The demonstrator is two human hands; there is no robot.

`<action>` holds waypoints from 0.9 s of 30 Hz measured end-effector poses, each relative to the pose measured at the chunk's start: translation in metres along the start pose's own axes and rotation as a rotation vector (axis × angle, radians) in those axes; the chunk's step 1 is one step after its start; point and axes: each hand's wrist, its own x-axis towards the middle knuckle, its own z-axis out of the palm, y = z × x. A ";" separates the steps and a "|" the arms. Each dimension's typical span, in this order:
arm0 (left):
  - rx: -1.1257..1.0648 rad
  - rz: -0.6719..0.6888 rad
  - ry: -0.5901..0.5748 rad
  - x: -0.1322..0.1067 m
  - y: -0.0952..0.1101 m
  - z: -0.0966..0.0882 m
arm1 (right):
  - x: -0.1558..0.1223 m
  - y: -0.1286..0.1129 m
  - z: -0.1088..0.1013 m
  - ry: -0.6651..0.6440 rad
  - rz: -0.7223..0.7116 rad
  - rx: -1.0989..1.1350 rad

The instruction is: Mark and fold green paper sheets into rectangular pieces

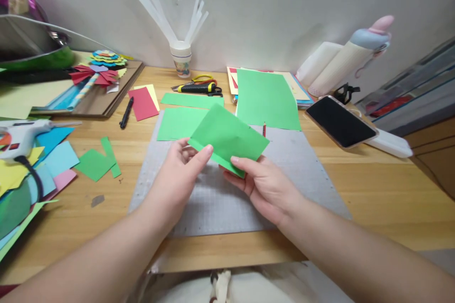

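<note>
Both hands hold a folded green paper piece (227, 138) above a grey cutting mat (227, 199). My left hand (179, 170) pinches its left corner between thumb and fingers. My right hand (265, 184) grips the lower right edge, thumb on top. The paper is tilted, its far edge raised toward the wall. A lighter green sheet (177, 123) lies flat on the mat just beyond it.
A large green sheet (266, 99) rests on a paper stack at the back. Scissors and a utility knife (199, 87), a black pen (126, 112), a phone (339, 122), a glue gun (21, 135), paper scraps (95, 163) and a cup of sticks (181, 59) surround the mat.
</note>
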 end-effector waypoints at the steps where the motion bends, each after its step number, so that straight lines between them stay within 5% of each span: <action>1: -0.044 -0.017 -0.051 0.005 0.002 0.002 | -0.002 0.001 0.002 -0.030 0.034 -0.007; 8: -0.074 -0.052 -0.245 0.018 0.000 -0.003 | 0.020 -0.033 -0.017 -0.151 0.005 -0.036; 14: 0.013 -0.165 -0.520 0.013 -0.005 -0.001 | 0.030 -0.036 -0.024 -0.288 0.065 -0.495; 19: 0.122 -0.067 -0.424 0.013 -0.004 -0.001 | 0.025 -0.019 -0.023 -0.243 0.154 -0.542; 27: 0.276 0.030 -0.496 0.013 -0.006 0.002 | 0.026 -0.033 -0.024 -0.430 -0.091 -0.805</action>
